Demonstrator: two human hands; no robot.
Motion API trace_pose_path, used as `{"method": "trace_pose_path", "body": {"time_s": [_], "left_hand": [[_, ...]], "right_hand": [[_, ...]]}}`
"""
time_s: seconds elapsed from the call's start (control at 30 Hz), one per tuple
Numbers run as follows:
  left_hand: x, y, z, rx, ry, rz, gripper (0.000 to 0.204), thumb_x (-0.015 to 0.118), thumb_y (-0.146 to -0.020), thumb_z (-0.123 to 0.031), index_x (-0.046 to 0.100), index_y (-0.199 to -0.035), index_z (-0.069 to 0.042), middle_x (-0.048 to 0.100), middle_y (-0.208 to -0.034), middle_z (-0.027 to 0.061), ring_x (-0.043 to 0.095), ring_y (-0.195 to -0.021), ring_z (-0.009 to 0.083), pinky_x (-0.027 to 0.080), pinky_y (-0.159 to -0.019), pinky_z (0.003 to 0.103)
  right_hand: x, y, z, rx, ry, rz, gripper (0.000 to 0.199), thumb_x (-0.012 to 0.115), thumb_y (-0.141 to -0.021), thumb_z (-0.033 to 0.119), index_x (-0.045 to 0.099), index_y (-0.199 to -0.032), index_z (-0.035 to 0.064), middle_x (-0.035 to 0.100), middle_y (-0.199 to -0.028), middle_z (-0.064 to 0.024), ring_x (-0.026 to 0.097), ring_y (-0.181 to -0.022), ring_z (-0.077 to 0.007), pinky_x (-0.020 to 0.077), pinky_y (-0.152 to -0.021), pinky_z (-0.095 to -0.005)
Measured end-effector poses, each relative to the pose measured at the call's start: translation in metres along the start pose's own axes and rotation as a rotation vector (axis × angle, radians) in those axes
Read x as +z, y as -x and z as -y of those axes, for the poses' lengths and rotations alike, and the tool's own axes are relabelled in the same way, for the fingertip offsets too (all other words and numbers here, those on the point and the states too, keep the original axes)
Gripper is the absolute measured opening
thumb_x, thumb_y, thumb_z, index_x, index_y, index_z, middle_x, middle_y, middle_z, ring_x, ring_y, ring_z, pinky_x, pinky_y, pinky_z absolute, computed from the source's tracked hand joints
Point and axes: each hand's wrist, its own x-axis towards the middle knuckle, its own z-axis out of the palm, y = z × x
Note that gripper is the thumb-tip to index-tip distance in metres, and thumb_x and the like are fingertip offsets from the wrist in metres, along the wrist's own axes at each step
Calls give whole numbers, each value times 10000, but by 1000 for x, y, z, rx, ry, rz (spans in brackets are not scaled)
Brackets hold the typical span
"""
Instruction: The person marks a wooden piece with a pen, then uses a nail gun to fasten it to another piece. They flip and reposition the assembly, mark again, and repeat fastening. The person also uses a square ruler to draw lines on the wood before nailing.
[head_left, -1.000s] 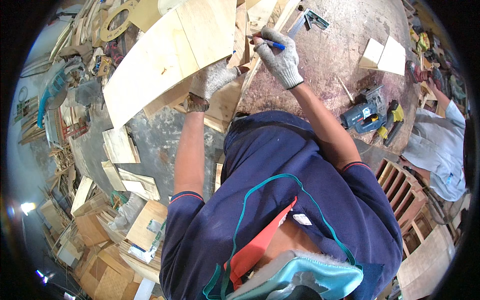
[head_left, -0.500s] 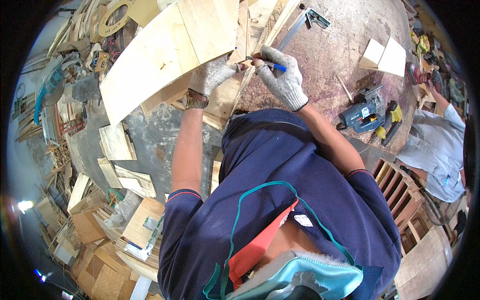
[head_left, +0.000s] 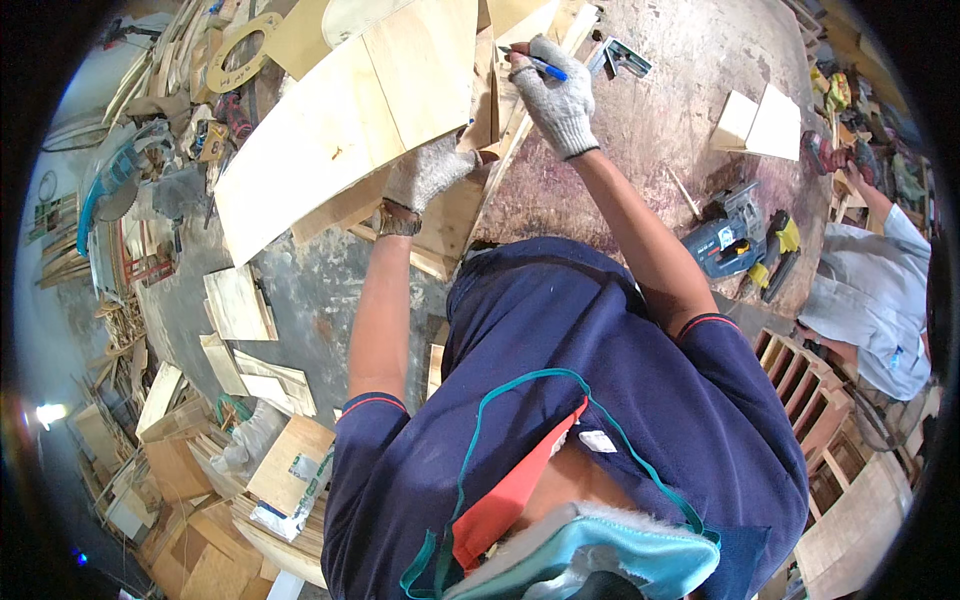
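Note:
A large pale plywood panel (head_left: 345, 125) with a curved edge slants across the upper left of the worktable. My left hand (head_left: 432, 172), in a grey knit glove with bare fingertips, grips its near edge; the thumb sticks out to the right and the other fingers are mostly hidden by the panel. More plywood pieces (head_left: 447, 215) lie beneath. My right hand (head_left: 560, 100), gloved alike, pinches a blue-and-dark pen (head_left: 547, 68) above the far part of a long wooden strip (head_left: 512, 135). Beyond that hand lies a combination square (head_left: 625, 58), its blade partly hidden.
On the right of the worktable (head_left: 640, 140) are a jigsaw (head_left: 728, 235), a thin stick (head_left: 684, 192) and two pale boards (head_left: 772, 122). A co-worker in a light shirt (head_left: 870, 290) is at the far right. Wood offcuts (head_left: 240, 303) lie at left, near a blue circular saw (head_left: 105, 185).
My right hand has moved away from my left hand, up and farther along the strip, with the pen still in it. The left hand keeps its place at the panel's edge.

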Motion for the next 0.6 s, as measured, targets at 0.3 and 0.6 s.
{"method": "trace_pose_path", "body": {"time_s": [0.3,0.6], "left_hand": [[3,0,2,-122,111,95,586,906,-716,-345,547,-1005,17,620,-1305,136,542,-879,272,500,-817,404],[-2,0,-1,76,-32,-60,666,836,-792,-485,582,-1171,1,628,-1306,128,584,-934,269,506,-876,411]], "right_hand": [[17,-12,-18,-7,105,-30,222,659,-942,206,721,-1055,26,745,-888,-96,705,-831,-148,547,-768,-286],[5,20,-6,64,9,40,205,662,-911,230,734,-989,54,700,-759,-87,667,-706,-145,530,-663,-305]]}}
